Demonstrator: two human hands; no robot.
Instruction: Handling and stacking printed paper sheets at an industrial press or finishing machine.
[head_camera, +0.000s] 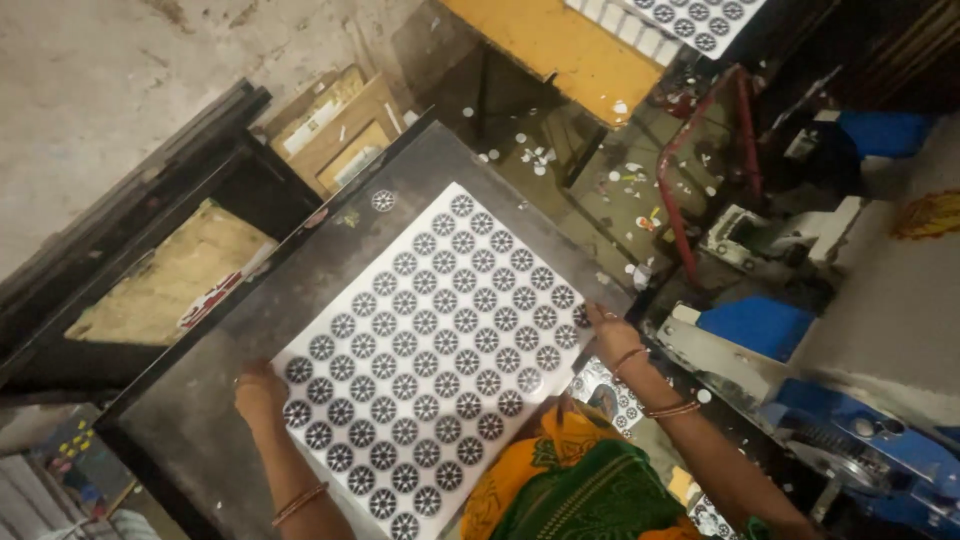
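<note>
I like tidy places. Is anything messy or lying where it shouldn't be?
Yes. One round patterned disc lies alone on the dark metal table, apart from the printed sheet that the left hand and right hand hold at its edges. White round scraps are scattered on the floor beyond the table.

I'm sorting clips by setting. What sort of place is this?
Likely a small print-cutting workshop: a patterned sheet on a metal worktable, a blue machine, paper punchings on the floor.
</note>
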